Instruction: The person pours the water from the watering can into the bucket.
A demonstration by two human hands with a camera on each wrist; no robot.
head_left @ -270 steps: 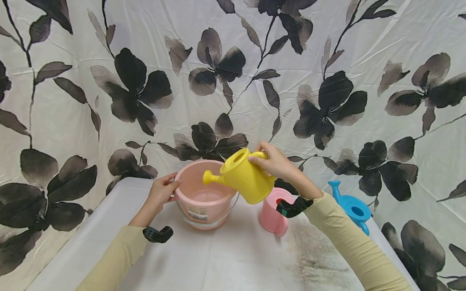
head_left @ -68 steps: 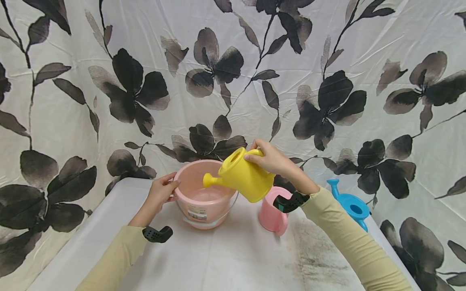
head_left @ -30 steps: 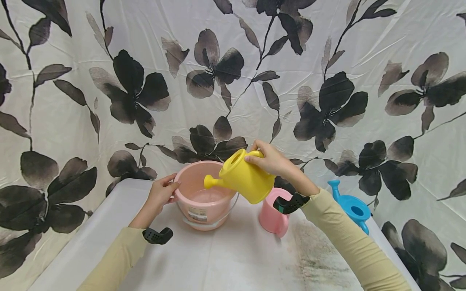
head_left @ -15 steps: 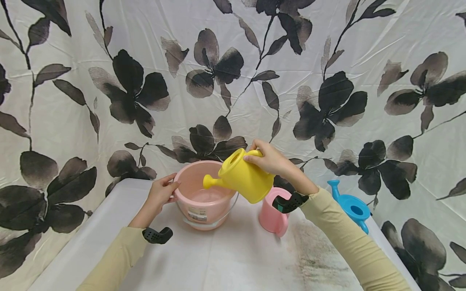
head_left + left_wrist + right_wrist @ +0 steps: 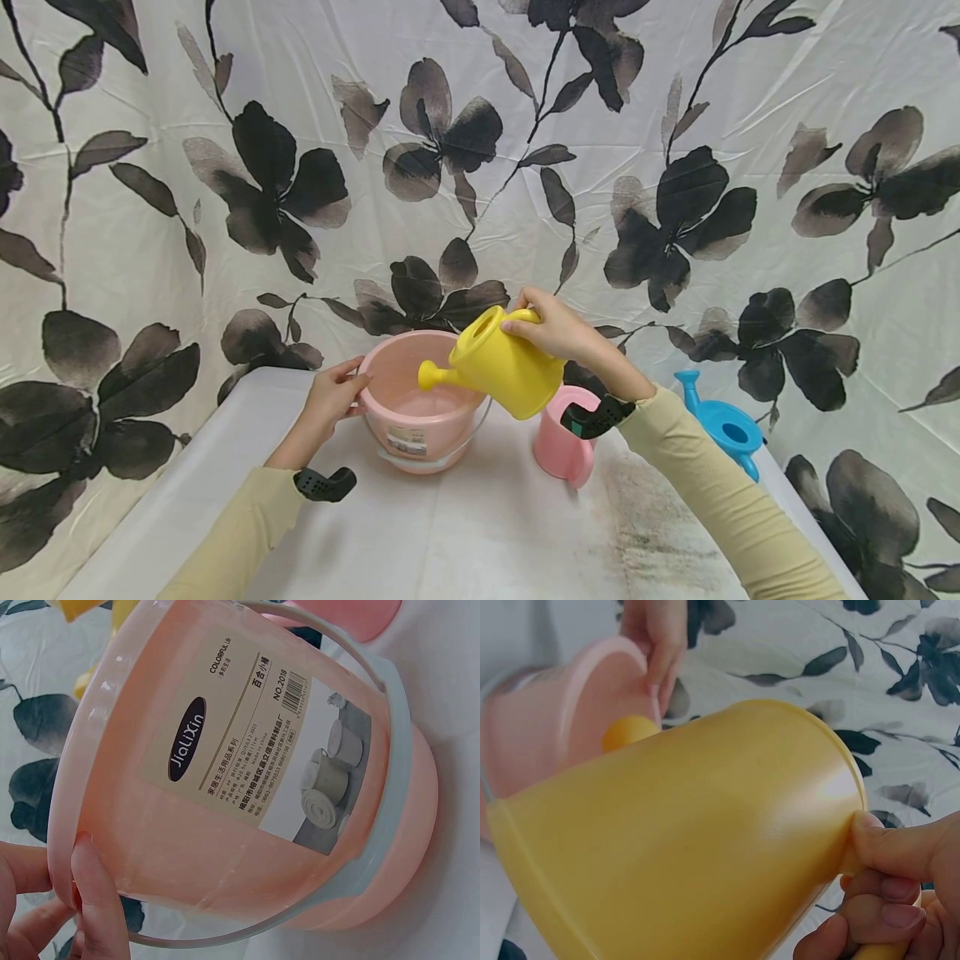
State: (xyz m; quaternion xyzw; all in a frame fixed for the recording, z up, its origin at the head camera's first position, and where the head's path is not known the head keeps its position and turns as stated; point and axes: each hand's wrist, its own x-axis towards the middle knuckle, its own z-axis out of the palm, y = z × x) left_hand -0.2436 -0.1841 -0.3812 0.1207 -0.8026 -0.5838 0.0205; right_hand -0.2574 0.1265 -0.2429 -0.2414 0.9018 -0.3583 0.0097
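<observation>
My right hand (image 5: 551, 325) grips the handle of a yellow watering can (image 5: 510, 367), its fingers curled round it in the right wrist view. The can is tilted to the left, with its round spout head over the bucket's opening. My left hand (image 5: 330, 396) pinches the rim of a pink bucket (image 5: 386, 421) at its left side. In the left wrist view the thumb (image 5: 97, 900) lies on the outside of the bucket. The bucket stands upright, its grey-white bail handle (image 5: 394, 750) hanging down across the front, below a printed label (image 5: 255, 742).
A pink watering can (image 5: 555, 442) stands right of the bucket, partly behind my right wrist's black band (image 5: 596, 419). Farther right, near the table's edge, is a blue watering can (image 5: 727, 429). A flowered cloth (image 5: 525, 208) hangs behind the white table (image 5: 420, 533).
Both hands, the bucket and the tilted yellow watering can hold nearly the same places throughout. Only slight shifts show.
</observation>
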